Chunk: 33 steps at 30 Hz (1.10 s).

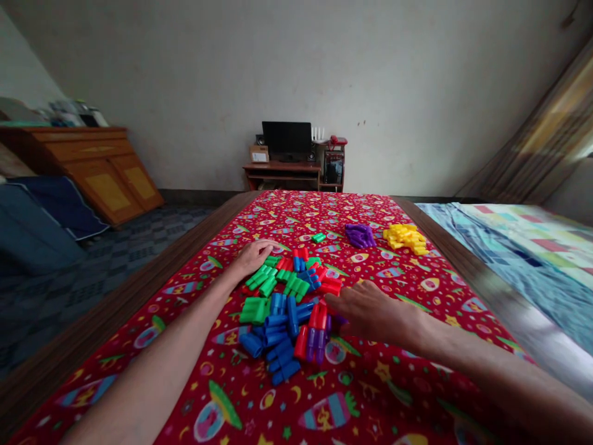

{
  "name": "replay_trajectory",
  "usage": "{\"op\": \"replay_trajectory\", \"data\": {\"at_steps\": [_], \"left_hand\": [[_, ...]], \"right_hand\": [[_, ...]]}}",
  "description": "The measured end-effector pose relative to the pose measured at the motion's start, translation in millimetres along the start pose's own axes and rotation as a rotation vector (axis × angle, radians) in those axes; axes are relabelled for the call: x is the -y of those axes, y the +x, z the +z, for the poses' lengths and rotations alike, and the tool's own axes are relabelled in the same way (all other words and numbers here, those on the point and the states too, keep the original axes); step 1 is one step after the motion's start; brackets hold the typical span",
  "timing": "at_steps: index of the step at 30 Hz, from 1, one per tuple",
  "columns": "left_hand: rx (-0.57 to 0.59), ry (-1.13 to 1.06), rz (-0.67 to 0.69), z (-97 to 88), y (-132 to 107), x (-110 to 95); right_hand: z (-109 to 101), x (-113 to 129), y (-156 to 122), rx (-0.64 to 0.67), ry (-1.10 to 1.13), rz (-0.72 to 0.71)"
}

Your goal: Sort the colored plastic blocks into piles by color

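A mixed heap of plastic building blocks shaped like joined tubes lies between my hands, with green blocks (295, 285), blue blocks (277, 334) and red blocks (330, 285). My left hand (256, 254) rests with its fingers stretched out on the cloth at the heap's far left edge, beside the green blocks, holding nothing visible. At the right side, my right hand (364, 308) has its fingers bent around a purple building block (340, 320), mostly hidden beneath them. Close by, a block half red and half purple (317, 334) lies at the heap's near right.
Beyond the heap sit a purple pile (360, 235), a yellow pile (404, 238) and a single green block (319, 237). A red patterned cloth (324, 414) covers the table. A bed (519, 259) stands right, a cabinet (99, 173) left, and a computer desk (282, 167) behind.
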<state>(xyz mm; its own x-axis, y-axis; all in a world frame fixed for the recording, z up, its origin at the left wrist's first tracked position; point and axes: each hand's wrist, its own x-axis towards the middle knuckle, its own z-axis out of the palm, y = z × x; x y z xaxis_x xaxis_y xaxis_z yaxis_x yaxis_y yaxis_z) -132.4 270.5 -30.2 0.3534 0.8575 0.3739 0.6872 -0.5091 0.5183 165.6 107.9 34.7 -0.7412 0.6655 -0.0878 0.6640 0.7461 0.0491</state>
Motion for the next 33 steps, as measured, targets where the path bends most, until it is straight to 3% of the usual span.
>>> {"op": "replay_trajectory", "data": {"at_steps": [3, 7, 10, 14, 19, 23, 26, 29, 33], "left_hand": [[-0.001, -0.024, -0.001, 0.2, 0.8, -0.7], [-0.006, -0.035, 0.007, 0.3, 1.7, -0.6], [-0.003, -0.029, 0.012, 0.2, 2.0, 0.2], [-0.004, -0.035, 0.022, 1.0, 2.0, 2.2], [0.000, -0.041, 0.020, 2.4, 1.4, 3.6], [-0.001, -0.018, 0.007, 1.8, 0.6, 6.8], [-0.006, -0.008, -0.045, 3.7, 1.1, 8.7], [-0.022, -0.056, -0.084, 12.0, 3.9, 1.4], [0.119, -0.170, 0.003, 30.5, 5.7, -29.8]], "right_hand": [[8.8, -14.7, -17.3, -0.052, 0.137, -0.029], [-1.6, -48.5, -16.0, -0.071, 0.346, 0.013], [-9.3, -83.3, 1.8, -0.185, 0.351, 0.226], [1.7, -119.8, 26.6, -0.276, 0.177, 0.573], [17.8, -122.4, 35.0, -0.261, -0.041, 0.738], [10.5, -106.2, 35.6, -0.351, -0.048, 0.655], [9.9, -87.6, 46.3, -0.453, 0.108, 0.440], [22.9, -68.9, 66.7, -0.555, 0.317, 0.208], [44.4, -58.7, 90.4, -0.547, 0.544, 0.242]]}}
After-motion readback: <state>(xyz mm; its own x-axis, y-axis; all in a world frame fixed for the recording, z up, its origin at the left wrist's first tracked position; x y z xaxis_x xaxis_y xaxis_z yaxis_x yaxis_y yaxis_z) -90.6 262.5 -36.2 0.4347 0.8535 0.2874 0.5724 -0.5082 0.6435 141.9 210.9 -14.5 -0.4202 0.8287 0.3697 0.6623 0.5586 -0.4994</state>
